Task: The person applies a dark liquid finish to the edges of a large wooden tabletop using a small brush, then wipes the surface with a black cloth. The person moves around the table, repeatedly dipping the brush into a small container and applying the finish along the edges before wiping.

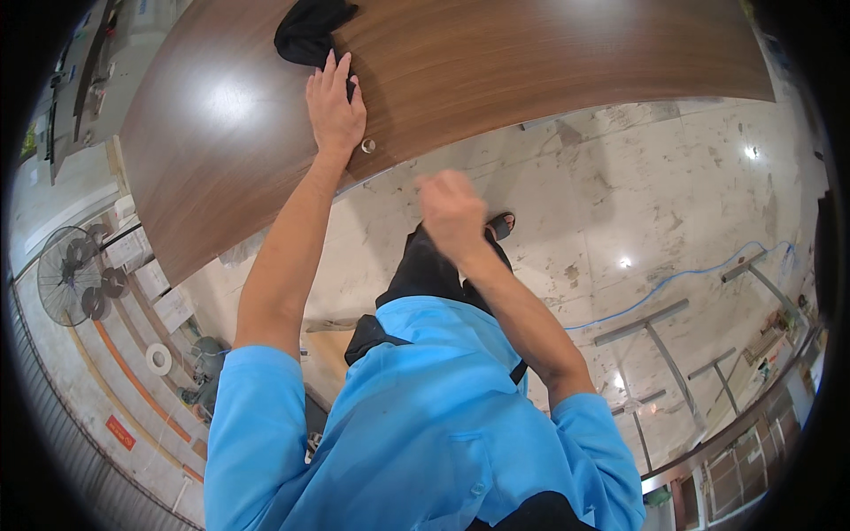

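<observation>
My left hand (338,111) lies on the brown wood-grain table top (496,62), its fingers stretched forward and a little apart. A crumpled black cloth (310,34) lies just beyond and partly under those fingers. Close to the left wrist is a small round shiny piece (368,145) near the table's front edge; its kind is unclear. My right hand (450,208) hovers in front of my body, off the table, curled into a fist and slightly blurred. Whether anything sits inside that fist is hidden.
A black fan (73,276) stands at the left beside stacked boards and a white ring-shaped roll (159,359). Grey metal frames (668,354) lie on the tiled floor at the right, near a blue hose (660,285). My sandalled foot (501,225) shows below the table edge.
</observation>
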### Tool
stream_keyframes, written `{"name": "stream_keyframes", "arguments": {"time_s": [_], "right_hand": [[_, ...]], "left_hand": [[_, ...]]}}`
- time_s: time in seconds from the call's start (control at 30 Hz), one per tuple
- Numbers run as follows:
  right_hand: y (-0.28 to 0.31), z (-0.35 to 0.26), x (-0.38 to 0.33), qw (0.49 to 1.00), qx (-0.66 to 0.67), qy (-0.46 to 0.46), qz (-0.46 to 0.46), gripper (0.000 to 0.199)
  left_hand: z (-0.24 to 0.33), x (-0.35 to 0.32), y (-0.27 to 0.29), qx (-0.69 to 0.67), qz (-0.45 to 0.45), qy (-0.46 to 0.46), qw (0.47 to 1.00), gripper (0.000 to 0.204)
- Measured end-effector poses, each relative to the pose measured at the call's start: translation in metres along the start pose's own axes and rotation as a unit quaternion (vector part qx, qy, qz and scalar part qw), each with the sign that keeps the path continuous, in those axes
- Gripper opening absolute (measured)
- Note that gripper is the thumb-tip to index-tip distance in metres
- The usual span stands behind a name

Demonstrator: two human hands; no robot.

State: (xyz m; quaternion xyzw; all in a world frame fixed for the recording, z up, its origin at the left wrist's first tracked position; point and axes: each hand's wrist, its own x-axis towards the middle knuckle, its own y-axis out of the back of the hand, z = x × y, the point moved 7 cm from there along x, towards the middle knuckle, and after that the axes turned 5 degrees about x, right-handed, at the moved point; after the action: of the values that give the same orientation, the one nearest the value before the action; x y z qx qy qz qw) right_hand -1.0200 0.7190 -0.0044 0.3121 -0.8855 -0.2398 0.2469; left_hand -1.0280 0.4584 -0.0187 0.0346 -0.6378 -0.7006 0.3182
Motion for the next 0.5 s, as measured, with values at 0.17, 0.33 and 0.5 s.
{"name": "stream_keyframes", "arguments": {"time_s": [0.17,0.33,0.5], "right_hand": [[0.114,0.085,0.038,0.945,-0.201,-0.117,0.229,0.021],[0.086,0.078,0.05,0.94,-0.271,-0.053,0.2,0.029],[-0.006,-0.001,0.019,0.955,-0.26,-0.022,0.138,0.032]], "left_hand": [[-0.003,-0.001,-0.004,-0.004,0.008,-0.01,1.0,0.048],[-0.041,0.024,0.005,-0.061,-0.014,-0.156,0.986,0.046],[-0.095,0.029,0.01,-0.052,0.007,-0.143,0.988,0.045]]}}
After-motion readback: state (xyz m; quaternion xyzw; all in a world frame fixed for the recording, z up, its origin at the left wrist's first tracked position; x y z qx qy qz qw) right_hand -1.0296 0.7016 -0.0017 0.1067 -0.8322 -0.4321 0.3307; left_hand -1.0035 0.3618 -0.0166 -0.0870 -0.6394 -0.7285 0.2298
